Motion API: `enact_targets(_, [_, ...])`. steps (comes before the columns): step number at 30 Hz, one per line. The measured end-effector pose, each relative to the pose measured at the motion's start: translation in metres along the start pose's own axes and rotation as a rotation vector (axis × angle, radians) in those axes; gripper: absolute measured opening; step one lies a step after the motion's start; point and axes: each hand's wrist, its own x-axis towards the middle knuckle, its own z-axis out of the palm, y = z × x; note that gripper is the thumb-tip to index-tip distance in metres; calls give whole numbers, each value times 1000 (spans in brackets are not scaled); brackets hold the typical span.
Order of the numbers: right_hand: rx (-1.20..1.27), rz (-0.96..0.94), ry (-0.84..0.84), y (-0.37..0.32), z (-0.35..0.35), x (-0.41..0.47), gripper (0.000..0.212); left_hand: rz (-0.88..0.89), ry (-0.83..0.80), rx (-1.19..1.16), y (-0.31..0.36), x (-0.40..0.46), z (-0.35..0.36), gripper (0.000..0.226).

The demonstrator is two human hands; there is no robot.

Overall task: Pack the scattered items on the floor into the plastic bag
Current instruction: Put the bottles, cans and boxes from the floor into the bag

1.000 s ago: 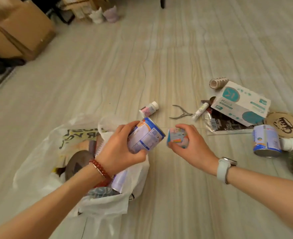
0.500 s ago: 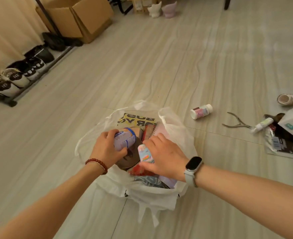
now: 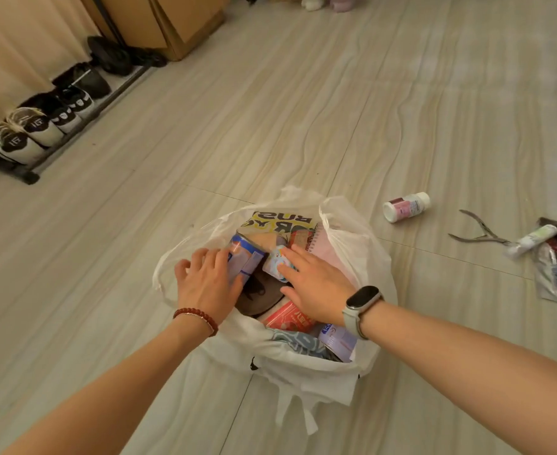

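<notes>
Over the white plastic bag (image 3: pixel 352 254) on the floor (image 3: pixel 303 126), the left hand (image 3: pixel 206 284) lies with straight fingers on a blue-rimmed can (image 3: pixel 246 256) inside, while the right hand (image 3: pixel 313 287), fingers also relaxed flat, touches a small colourful box (image 3: pixel 275 262) beside it; a small bottle (image 3: pixel 405 207), nippers (image 3: pixel 477 231) and a tube (image 3: pixel 531 239) lie scattered to the right

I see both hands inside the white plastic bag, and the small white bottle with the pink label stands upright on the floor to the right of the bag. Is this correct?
Not quite. In the head view the small white bottle lies on its side, not upright. The rest holds: the left hand and the right hand are inside the white plastic bag, and the bottle is on the floor to the bag's right.
</notes>
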Motion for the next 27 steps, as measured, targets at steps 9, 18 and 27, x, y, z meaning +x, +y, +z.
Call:
enact_targets(9, [-79,-19,-35,-7,-12,-4,41,-458,-78,-470,-36,17,-16,87])
enact_targets(18, [-183,335,317,26,-39,-33,63,-350,114,-687,-26,22,-32,31])
enact_targets(27, [370,317,690,39,-69,-45,30,-299,487,-677,-1,23,-74,24])
